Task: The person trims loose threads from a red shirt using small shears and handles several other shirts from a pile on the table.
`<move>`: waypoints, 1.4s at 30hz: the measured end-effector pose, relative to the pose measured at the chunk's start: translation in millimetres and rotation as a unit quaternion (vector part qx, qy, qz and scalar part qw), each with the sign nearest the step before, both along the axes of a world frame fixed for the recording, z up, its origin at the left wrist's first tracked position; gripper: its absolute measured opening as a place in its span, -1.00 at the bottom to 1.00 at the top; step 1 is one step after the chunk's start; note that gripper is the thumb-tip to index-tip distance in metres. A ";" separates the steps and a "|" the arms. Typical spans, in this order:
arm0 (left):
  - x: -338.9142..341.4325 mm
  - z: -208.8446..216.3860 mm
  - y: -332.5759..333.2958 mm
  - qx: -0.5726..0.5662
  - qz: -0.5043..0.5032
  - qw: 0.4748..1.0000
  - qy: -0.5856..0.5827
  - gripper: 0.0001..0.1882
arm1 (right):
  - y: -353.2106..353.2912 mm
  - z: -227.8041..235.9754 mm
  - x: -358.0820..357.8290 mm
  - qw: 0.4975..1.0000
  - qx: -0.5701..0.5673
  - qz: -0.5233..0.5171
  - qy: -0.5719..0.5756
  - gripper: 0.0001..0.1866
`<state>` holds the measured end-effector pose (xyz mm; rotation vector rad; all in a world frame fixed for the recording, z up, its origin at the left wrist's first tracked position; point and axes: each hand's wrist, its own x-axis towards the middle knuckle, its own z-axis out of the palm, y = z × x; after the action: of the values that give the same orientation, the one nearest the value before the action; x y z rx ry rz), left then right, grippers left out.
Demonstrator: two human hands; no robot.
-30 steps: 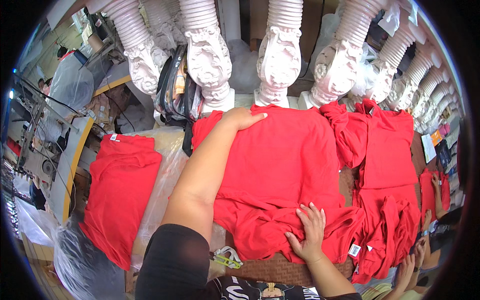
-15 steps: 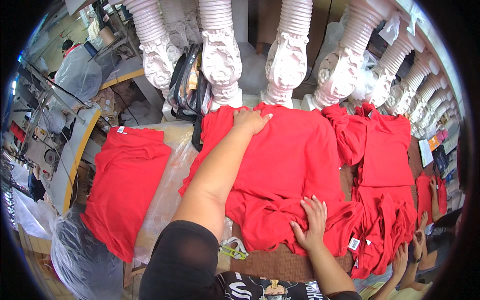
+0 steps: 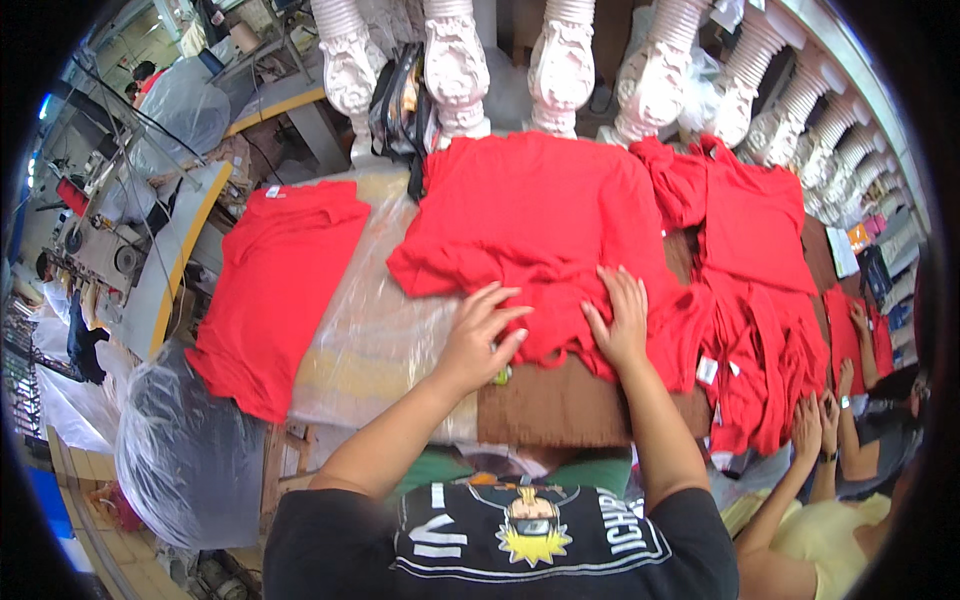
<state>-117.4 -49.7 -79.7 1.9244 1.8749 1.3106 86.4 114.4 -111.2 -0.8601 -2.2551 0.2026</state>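
A red knit garment [image 3: 540,215] lies spread on the table before me, its near edge bunched into folds. My left hand [image 3: 478,338] is at that bunched edge, fingers apart. Over the same edge, further right, my right hand [image 3: 622,318] rests on the cloth with fingers stretched and thumb out. Something small and yellow-green [image 3: 502,376] shows just beneath my left hand, mostly hidden. A white tag [image 3: 707,370] hangs by the garment's right end.
Another red garment [image 3: 285,285] lies flat at the left on clear plastic sheeting [image 3: 375,330]. More red garments [image 3: 750,235] are heaped at the right. White ornate balusters [image 3: 560,80] line the far side. Co-workers' hands [image 3: 808,425] handle cloth at the far right.
My left hand has come back from the garment's far edge to its near edge. My right hand stays at the near folds. The view has shifted, showing more of my torso.
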 end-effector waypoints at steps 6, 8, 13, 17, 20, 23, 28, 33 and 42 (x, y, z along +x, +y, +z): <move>-3.8 -44.3 -71.8 -0.139 0.072 0.973 0.168 -0.57 | -75.9 29.2 -12.9 0.997 0.028 0.047 0.056 -0.47; -11.6 -38.2 -73.6 -0.160 0.044 0.974 0.157 -0.63 | -100.7 37.3 -7.6 0.992 0.040 0.122 -0.009 -0.51; 7.7 -11.7 -74.3 -0.134 -0.026 0.989 0.059 -0.78 | -140.6 52.1 10.6 0.972 -0.007 0.217 -0.090 -0.48; 27.0 -13.6 -67.2 -0.182 -0.016 0.980 0.085 -0.79 | -160.4 30.6 10.1 0.957 -0.060 0.214 -0.186 -0.44; 28.7 -14.6 -66.7 -0.168 0.032 0.984 0.041 -0.76 | -168.2 10.6 4.6 0.970 -0.023 0.197 -0.143 -0.44; 36.8 1.9 -73.1 -0.014 0.116 0.992 0.044 -0.73 | -172.3 8.6 -9.1 0.965 0.042 0.219 -0.138 -0.52; 113.6 130.0 -110.4 0.151 -0.353 0.923 0.016 -0.59 | -166.0 -7.1 -35.2 0.940 0.090 0.273 -0.185 -0.62; 207.3 178.3 -162.2 0.304 -0.548 0.773 -0.096 -0.72 | -149.0 15.7 -19.3 0.923 0.135 0.292 -0.212 -0.66; 247.5 194.2 -162.0 0.324 -0.626 0.650 -0.283 -0.83 | -86.5 46.8 67.8 0.955 -0.095 0.184 -0.212 -0.88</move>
<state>130.1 -211.7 114.5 1.8915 -0.4226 1.6552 154.1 27.9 -64.4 -0.6112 -2.8300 0.4485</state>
